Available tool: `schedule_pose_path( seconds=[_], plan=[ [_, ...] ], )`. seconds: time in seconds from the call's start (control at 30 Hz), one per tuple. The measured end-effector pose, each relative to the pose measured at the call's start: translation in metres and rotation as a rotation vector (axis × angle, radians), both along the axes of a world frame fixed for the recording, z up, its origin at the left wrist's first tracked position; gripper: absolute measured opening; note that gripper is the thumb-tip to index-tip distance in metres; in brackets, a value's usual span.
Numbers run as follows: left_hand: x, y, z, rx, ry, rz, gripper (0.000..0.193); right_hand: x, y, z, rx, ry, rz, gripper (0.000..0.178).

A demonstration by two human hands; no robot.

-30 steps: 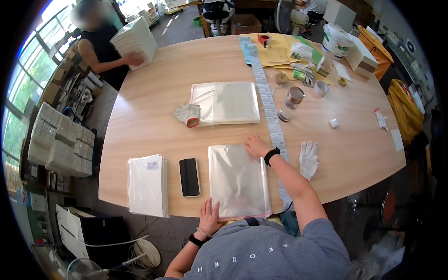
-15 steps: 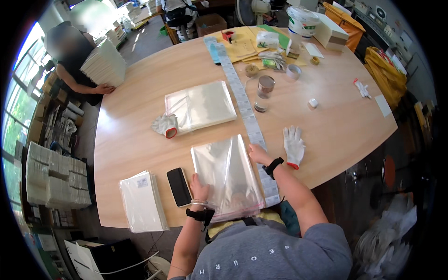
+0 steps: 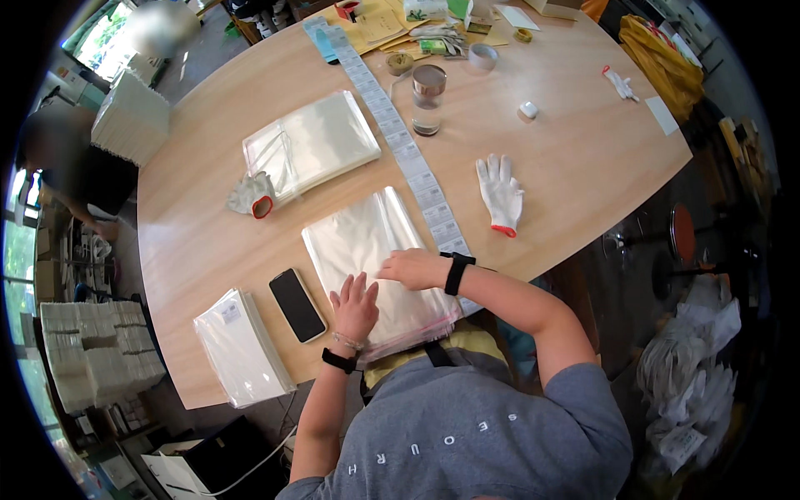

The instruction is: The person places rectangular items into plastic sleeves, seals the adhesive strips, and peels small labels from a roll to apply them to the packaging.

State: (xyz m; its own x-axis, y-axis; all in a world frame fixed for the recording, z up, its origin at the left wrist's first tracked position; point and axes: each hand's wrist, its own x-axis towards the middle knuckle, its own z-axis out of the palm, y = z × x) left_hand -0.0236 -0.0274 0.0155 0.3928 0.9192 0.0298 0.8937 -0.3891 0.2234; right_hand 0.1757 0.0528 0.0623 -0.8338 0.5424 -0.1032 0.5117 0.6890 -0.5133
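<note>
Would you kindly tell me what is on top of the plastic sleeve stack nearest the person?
Over the plastic sleeve stack are the left hand and the right hand, near each other. The part directly beneath them is covered; whether they touch it cannot be told.

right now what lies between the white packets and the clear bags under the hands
A phone lies between packets and bags, in the head view.
</note>
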Motion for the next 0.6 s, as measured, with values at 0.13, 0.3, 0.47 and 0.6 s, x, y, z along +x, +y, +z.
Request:
schedule_pose_path(
  seconds=[0.13, 0.3, 0.47, 0.6],
  plan=[
    [-0.003, -0.003, 0.0, 0.001, -0.05, 0.023, 0.042, 0.034, -0.021, -0.022, 0.067, 0.013, -0.063, 0.01],
    [-0.017, -0.017, 0.003, 0.08, -0.391, 0.238, 0.051, 0.061, -0.058, -0.034, -0.132, -0.034, -0.506, 0.009],
    [-0.04, -0.051, -0.024, -0.278, -0.536, 0.438, 0.07, 0.062, -0.087, -0.048, -0.071, 0.042, -0.63, 0.014],
    [-0.041, -0.06, -0.029, -0.192, -0.509, 0.362, 0.07, 0.064, -0.099, -0.054, -0.133, 0.076, -0.584, 0.016]
  ],
)
